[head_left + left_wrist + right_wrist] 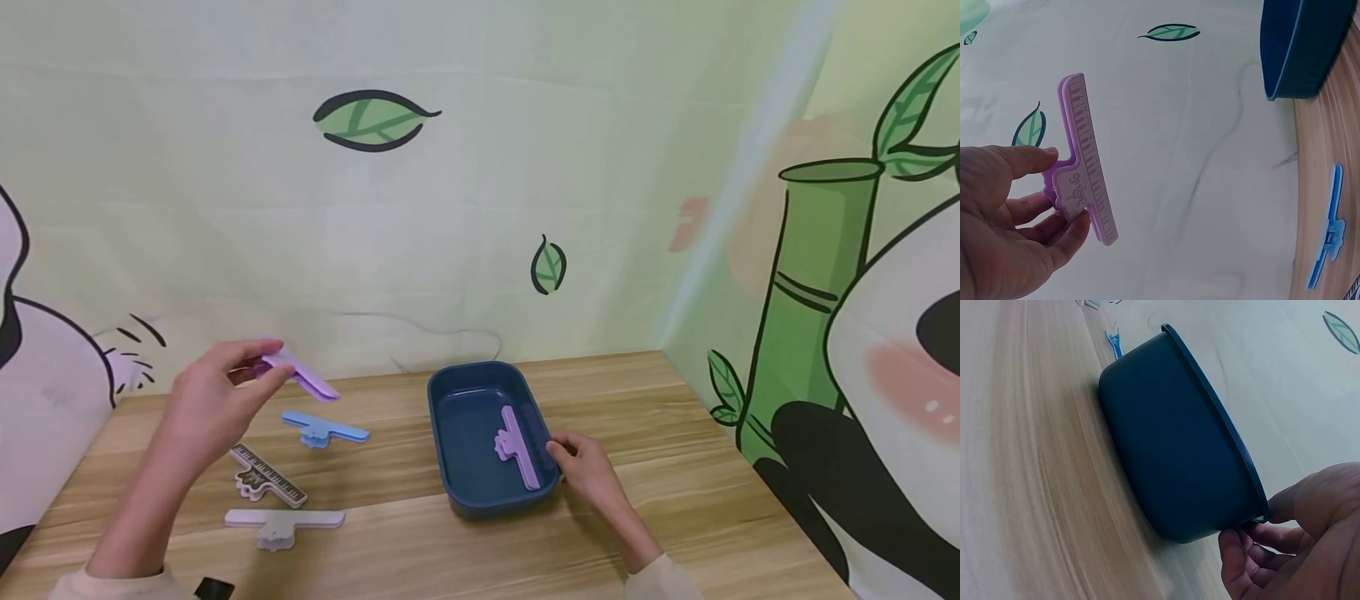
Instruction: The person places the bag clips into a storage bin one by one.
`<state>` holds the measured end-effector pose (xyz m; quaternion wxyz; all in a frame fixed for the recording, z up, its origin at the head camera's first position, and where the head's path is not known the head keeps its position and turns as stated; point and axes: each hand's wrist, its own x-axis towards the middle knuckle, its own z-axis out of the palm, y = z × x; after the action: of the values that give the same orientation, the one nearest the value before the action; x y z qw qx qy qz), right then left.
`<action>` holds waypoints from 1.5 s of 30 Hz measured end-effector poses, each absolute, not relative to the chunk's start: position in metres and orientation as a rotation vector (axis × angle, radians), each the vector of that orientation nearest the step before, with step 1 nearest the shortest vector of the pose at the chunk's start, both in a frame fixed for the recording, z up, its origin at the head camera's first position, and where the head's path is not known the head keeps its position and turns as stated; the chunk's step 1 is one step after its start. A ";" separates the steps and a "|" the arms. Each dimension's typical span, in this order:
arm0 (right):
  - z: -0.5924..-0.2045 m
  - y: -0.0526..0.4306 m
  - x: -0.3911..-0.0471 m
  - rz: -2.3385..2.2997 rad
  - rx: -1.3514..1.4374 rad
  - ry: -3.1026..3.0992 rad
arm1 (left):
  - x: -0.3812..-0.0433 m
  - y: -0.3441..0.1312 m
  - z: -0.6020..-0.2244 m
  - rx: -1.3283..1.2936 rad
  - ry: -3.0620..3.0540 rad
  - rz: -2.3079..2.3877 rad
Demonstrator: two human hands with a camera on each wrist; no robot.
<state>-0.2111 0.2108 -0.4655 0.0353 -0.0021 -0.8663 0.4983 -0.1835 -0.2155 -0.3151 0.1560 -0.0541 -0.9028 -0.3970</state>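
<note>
Aloft, the left hand [217, 393] pinches a purple clip [1089, 165].

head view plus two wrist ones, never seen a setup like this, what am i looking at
There's no machine: a person works with two bare hands. The wide picture comes from a head-worn camera looking forward and down; each close one comes from a camera on that wrist. The left hand holds a purple clip in the air. The right hand pinches the rim of a dark blue tub with another purple clip inside. On the table lie blue, piano-patterned and white clips.
</note>
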 end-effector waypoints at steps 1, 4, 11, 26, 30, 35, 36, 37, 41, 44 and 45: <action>-0.465 0.211 -0.211 1.533 -0.008 -2.662 | -0.184 -0.215 -0.316 -0.166 -2.582 -1.152; -0.465 0.211 -0.211 1.543 -0.016 -2.656 | -0.185 -0.212 -0.317 -0.198 -2.574 -1.197; -0.466 0.212 -0.211 1.556 -0.027 -2.650 | -0.187 -0.202 -0.320 -0.266 -2.585 -1.262; -0.466 0.212 -0.210 1.535 -0.031 -2.661 | -0.195 -0.169 -0.331 -0.374 -2.581 -1.327; -0.465 0.211 -0.210 1.540 -0.028 -2.659 | -0.198 -0.158 -0.336 -0.397 -2.585 -1.339; -0.463 0.210 -0.210 1.539 -0.014 -2.655 | -0.203 -0.144 -0.343 -0.436 -2.569 -1.352; -0.463 0.210 -0.210 1.540 -0.016 -2.655 | -0.204 -0.141 -0.345 -0.444 -2.563 -1.354; -0.462 0.210 -0.210 1.537 -0.014 -2.655 | -0.204 -0.138 -0.346 -0.452 -2.558 -1.352; -0.463 0.210 -0.210 1.537 -0.011 -2.654 | -0.208 -0.128 -0.354 -0.482 -2.545 -1.355; -0.464 0.210 -0.210 1.538 0.001 -2.645 | -0.211 -0.120 -0.359 -0.506 -2.547 -1.355; -0.464 0.210 -0.211 1.534 0.012 -2.641 | -0.213 -0.118 -0.360 -0.515 -2.548 -1.358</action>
<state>-0.2106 0.2102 -0.4643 0.0437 0.0041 -0.8638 0.5019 -0.2127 -0.1177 -0.3603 0.1039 -0.1747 -0.8640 -0.4606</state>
